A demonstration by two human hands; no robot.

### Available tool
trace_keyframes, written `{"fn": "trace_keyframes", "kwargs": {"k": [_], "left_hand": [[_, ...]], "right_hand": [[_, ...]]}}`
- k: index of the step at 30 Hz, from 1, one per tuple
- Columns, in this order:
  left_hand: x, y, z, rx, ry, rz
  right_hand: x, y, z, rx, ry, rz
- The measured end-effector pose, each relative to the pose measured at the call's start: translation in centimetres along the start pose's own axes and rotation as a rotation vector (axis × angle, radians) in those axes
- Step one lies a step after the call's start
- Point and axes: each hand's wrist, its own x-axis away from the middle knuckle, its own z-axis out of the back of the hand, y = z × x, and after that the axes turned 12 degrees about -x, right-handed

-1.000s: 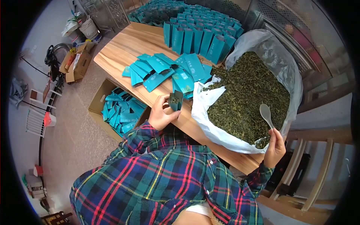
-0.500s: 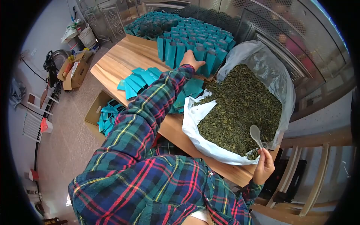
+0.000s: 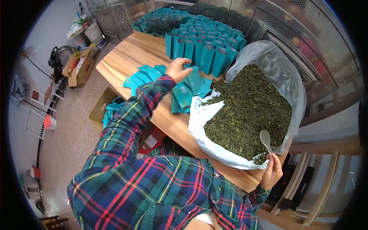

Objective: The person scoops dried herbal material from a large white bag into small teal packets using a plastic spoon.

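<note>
My left hand [image 3: 179, 69] hovers over a spread of flat teal packets [image 3: 188, 90] on the wooden table, its fingers apart and nothing in them. Just beyond it stand rows of upright, open-topped teal packets [image 3: 207, 58]. My right hand [image 3: 272, 171] pinches the handle of a pale spoon [image 3: 265, 137] at the near right edge of a large plastic bag [image 3: 218, 156]. Dried green leaves [image 3: 249, 111] fill the bag, and the spoon's bowl is over them, with no visible load.
The wooden table [image 3: 126, 53] carries the packets and the bag. On the floor to its left, a cardboard box [image 3: 96, 111] contains more teal packets. A metal door panel [image 3: 268, 30] stands behind. Wooden slatted furniture [image 3: 324, 188] is at the lower right.
My left hand has come back from the front row of upright packets toward me and to the left, over the flat ones. My right hand with the spoon has barely moved.
</note>
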Motion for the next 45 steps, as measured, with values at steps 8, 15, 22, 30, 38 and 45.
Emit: {"fn": "trace_keyframes", "kwargs": {"k": [8, 15, 22, 30, 38, 45], "left_hand": [[7.4, -18.2, 13.2, -0.407, 0.07, 0.351], [12.9, -16.8, 13.5, -0.533, -0.114, 0.469], [13.2, -13.5, 10.3, -0.908, -0.158, -0.213], [9.5, -11.5, 11.3, -1.023, -0.582, -0.198], [7.8, -11.8, 12.6, -0.988, -0.454, -0.556], [7.8, -2.9, 15.4, -0.644, -0.302, -0.498]], "right_hand": [[0.2, -0.1, -0.4, 0.053, -0.013, 0.011], [0.1, -0.8, -1.6, -0.012, -0.025, 0.006], [0.8, -1.2, -1.7, 0.039, -0.042, 0.059], [1.2, -1.7, -2.3, 0.042, -0.061, 0.034], [1.2, -1.6, -2.4, 0.022, -0.059, 0.026], [0.7, -1.2, -3.6, -0.011, -0.062, 0.035]]}}
